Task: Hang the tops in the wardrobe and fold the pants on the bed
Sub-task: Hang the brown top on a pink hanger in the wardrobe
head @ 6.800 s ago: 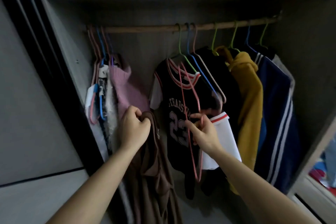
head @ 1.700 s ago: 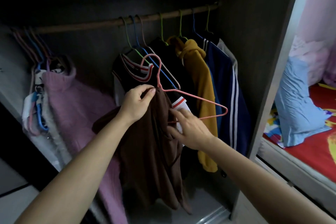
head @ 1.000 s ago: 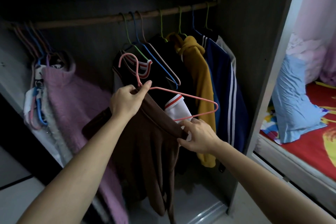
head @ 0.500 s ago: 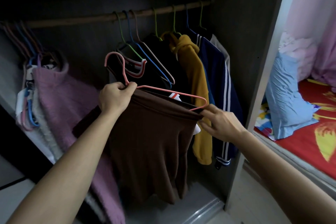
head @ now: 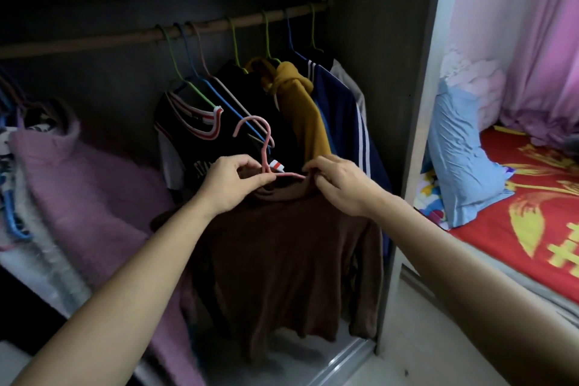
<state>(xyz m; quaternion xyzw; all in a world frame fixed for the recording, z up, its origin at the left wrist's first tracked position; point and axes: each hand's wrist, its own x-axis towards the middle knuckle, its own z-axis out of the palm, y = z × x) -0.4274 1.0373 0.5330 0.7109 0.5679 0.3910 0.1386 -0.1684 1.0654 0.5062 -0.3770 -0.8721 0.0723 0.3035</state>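
A brown long-sleeved top (head: 282, 254) hangs spread on a pink wire hanger (head: 264, 147), held in front of the open wardrobe, below the wooden rail (head: 125, 37). My left hand (head: 233, 183) pinches the hanger and the collar at the base of the hook. My right hand (head: 336, 183) grips the collar on the other side. The hook points up, free of the rail. Both sleeves hang down.
On the rail hang a black jersey (head: 188, 141), a mustard hoodie (head: 300, 110) and a navy striped jacket (head: 344, 122); a pink fuzzy sweater (head: 81, 185) hangs at the left. The wardrobe side panel (head: 416, 103) stands right; beyond it a bed with red cover (head: 517, 213) and blue pillow (head: 460, 160).
The hanger went inside the brown top, which now hangs spread from it. My right hand moved from the hanger's far end to the collar. The view shifted right.
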